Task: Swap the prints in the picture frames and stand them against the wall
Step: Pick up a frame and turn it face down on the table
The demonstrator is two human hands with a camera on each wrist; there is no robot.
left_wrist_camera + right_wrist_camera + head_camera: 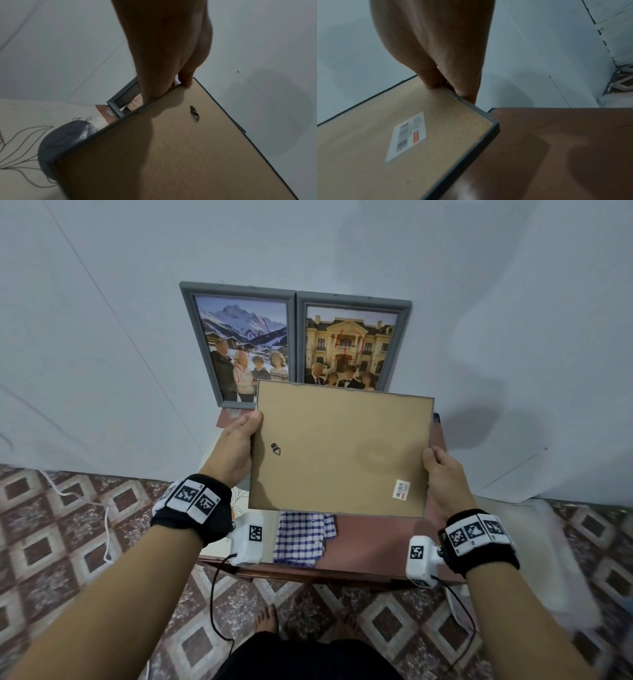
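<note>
Fibreboard backing of the picture frame is turned toward the head camera; the front face is not seen. The frame is held slightly tilted, apparently clear of the reddish counter. It sits just in front of two grey-framed pictures, a mountain photo and a mansion photo, both leaned against the wall.

The frame's left edge is pinched by the left hand, thumb laid on the backing, fingers wrapped behind and hidden. The same pinch is made by the right hand on the right edge, above the barcode sticker.

Risks, as judged:
- Only edge pinches are used. If either thumb is eased, a slide onto the counter is likely, and a corner hit could crack any glazing fitted (cannot be confirmed).
- In the head view the lower parts of both leaned photos are covered by the frame's far edge. If the frame is pushed forward or tipped up carelessly, they could be knocked off their lean.
- Since the hanger hook is set at the left side, the frame is probably turned a quarter off its hanging orientation. A re-grip for rotation would be the weakest moment.
- A checked cloth is spread under the near edge and could be snagged or dragged if the frame is set down there.
</note>
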